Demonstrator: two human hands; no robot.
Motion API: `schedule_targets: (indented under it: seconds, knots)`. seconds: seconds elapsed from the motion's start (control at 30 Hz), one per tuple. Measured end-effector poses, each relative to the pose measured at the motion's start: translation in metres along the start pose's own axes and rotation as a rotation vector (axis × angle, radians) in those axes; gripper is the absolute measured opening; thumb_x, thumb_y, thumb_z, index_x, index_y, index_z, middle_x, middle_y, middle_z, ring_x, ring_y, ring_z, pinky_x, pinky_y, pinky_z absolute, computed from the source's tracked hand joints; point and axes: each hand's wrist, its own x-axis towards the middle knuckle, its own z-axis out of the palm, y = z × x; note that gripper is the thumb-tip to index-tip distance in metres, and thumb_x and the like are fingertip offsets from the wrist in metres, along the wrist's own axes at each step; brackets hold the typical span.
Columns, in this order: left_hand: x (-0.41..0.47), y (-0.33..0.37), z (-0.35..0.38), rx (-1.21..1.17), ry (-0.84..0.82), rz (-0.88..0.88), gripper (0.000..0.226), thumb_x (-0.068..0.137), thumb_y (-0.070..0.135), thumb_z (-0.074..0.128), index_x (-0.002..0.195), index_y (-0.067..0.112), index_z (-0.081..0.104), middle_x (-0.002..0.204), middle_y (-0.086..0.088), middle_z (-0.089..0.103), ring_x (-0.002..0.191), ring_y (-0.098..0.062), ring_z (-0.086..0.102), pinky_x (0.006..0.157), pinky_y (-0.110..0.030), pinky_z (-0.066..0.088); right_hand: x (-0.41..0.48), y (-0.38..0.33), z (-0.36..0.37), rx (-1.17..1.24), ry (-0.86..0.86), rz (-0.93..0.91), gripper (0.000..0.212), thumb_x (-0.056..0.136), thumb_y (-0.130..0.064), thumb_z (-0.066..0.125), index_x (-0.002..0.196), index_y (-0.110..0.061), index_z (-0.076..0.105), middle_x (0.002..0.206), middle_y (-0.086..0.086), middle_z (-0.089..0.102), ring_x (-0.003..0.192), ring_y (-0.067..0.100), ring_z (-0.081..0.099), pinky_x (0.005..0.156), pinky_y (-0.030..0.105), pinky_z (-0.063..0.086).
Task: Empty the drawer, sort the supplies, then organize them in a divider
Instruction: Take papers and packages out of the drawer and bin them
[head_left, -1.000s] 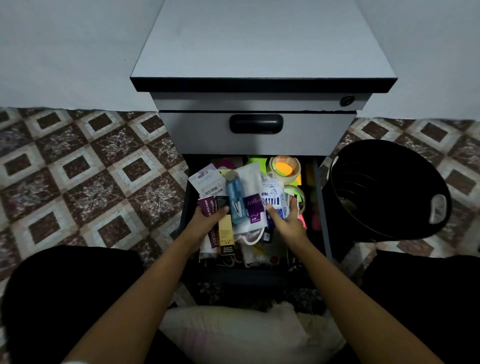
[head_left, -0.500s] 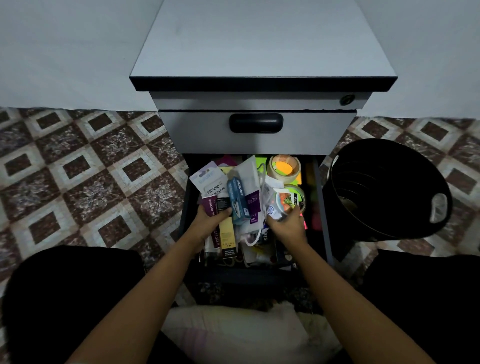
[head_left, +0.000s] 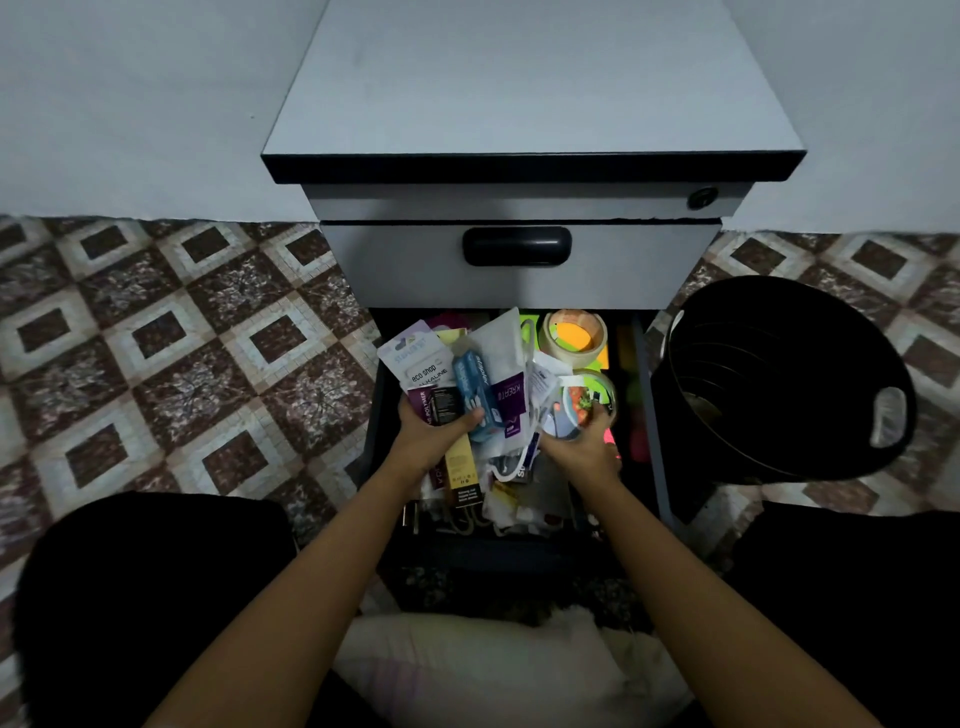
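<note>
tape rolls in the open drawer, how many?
2. A tan tape roll at the drawer's back; a clear tape roll just in front, gripped by the right hand. More may be buried.

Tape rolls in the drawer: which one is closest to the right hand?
The clear roll, right beside the right hand; the beige roll with the orange centre lies farther back.

drawer (head_left: 645, 395): lowest in the cabinet, pulled out, dark walls, crowded.
packets (head_left: 467, 379): fan of white, purple and blue carded packs, upright over the drawer's left half, gripped by the left hand (head_left: 436, 431).
tape roll (head_left: 550, 343): tan, lying flat at the back on neon paper (head_left: 532, 318).
round clear item (head_left: 576, 405): held by the right hand (head_left: 582, 452), just beside the packets.
loose clutter (head_left: 514, 499): drawer's front floor.
</note>
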Motion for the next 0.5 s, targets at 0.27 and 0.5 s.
schedule_targets:
  seconds: [0.27,0.5]
  knots:
    - [0.002,0.001,-0.003,0.015,0.009,-0.018,0.093,0.074,0.015,0.078,0.144,0.013,0.016,0.134,-0.007,0.047,0.121,-0.024,0.050,0.098,-0.035,0.043,0.000,-0.005,-0.012,0.412,-0.140,0.098,0.049,0.098,-0.052,0.031,0.112,-0.016,0.061,0.098,0.007,0.068,0.094,0.024,0.059,0.081,0.030,0.047]
    - [0.004,0.000,-0.006,0.042,0.014,-0.028,0.095,0.072,0.018,0.080,0.144,0.013,0.017,0.135,-0.007,0.046,0.121,-0.023,0.049,0.100,-0.037,0.043,0.002,-0.001,-0.023,0.393,-0.118,0.004,0.063,0.092,-0.006,0.048,0.148,-0.027,0.026,0.120,0.022,0.060,0.090,0.024,0.055,0.074,0.032,0.043]
